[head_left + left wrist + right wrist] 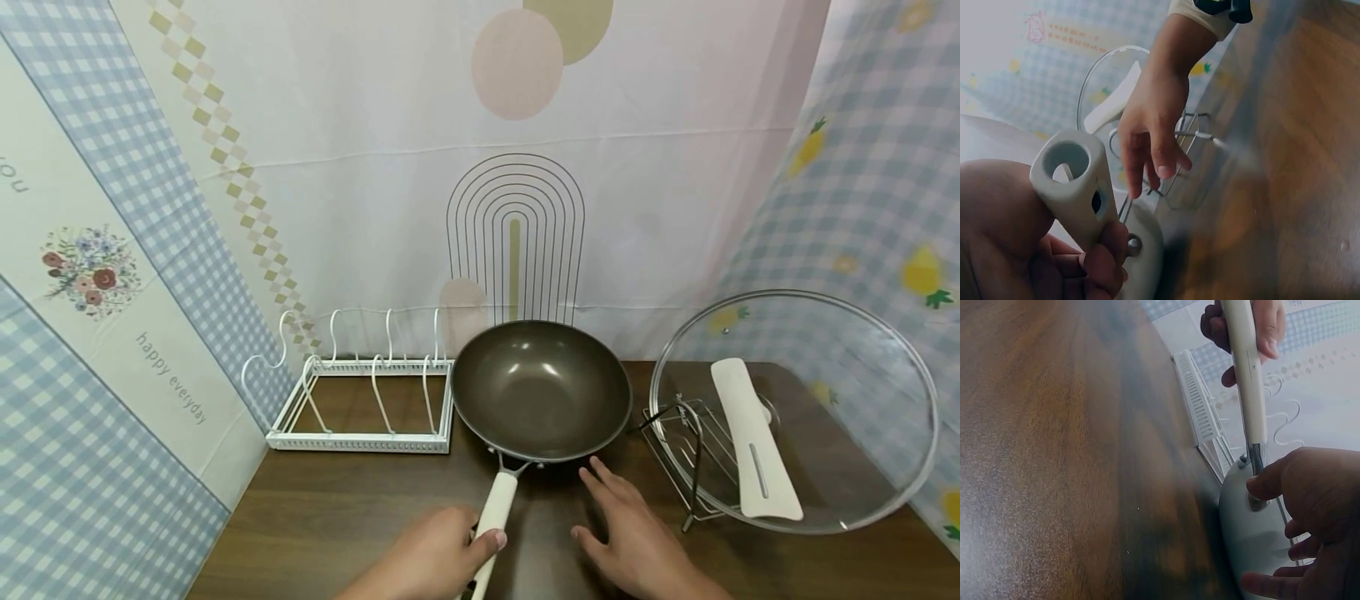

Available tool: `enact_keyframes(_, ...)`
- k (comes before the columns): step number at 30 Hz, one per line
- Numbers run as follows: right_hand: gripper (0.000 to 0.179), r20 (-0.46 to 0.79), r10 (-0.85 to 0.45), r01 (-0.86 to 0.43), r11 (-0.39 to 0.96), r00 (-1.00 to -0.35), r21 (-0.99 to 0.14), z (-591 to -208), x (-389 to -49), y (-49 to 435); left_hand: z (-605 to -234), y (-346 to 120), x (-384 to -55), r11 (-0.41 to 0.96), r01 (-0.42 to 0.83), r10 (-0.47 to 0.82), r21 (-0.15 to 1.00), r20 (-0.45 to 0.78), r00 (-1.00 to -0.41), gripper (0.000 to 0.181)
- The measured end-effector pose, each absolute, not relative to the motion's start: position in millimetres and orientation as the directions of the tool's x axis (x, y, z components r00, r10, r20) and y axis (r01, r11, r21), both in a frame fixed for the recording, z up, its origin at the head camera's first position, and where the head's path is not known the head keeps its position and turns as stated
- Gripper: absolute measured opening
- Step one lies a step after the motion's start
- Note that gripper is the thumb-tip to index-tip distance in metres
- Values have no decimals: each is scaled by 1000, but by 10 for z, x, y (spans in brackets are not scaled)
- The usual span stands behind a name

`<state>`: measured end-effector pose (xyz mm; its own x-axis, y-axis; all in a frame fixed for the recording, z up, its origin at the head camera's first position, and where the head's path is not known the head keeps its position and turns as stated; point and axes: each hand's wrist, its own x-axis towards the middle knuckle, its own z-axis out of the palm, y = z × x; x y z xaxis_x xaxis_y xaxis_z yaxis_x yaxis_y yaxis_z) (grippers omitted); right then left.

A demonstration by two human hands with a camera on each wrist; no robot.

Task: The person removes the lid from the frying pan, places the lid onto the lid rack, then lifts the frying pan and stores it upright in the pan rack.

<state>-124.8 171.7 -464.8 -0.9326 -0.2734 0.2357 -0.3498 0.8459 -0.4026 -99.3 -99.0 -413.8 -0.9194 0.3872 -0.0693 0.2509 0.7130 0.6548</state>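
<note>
A dark wok with a cream handle is at the middle of the table. My left hand grips that handle, thumb laid along its top; in the left wrist view the handle's hollow end points toward the camera. My right hand is spread with loose fingers near the wok's front right rim, holding nothing. In the right wrist view, the right hand overlaps the wok's pale outer side close to the handle joint.
To the left stands a white wire rack with curved dividers. On the right, a glass lid with a long cream handle leans on a metal wire stand. Patterned cloth hangs behind the wooden table.
</note>
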Motion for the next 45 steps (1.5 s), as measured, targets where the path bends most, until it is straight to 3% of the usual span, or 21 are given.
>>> enact_keyframes(8,68,249,-266,-351,836,-931,-421,-4657,-1210,1715,-4199,-856,-1005,564,185,433,804,-97,-896,32)
enact_keyframes(21,56,207,-236,-311,805,-949,-505,-4571,-1109,1727,-4276,-608,-1017,493,108,444,863,-143,-885,37)
enact_keyframes(37,54,162,-202,-258,795,-966,-548,-4527,-1027,1763,-4357,-387,-1060,468,82,442,880,-152,-884,39)
enact_keyframes(41,53,93,-188,-205,760,-978,-617,-4502,-1009,1763,-4354,-377,-1060,458,68,440,886,-160,-884,38)
enact_keyframes(45,56,2,-173,-113,636,-985,-764,-4490,-977,1765,-4357,-400,-1077,449,65,439,891,-157,-884,40)
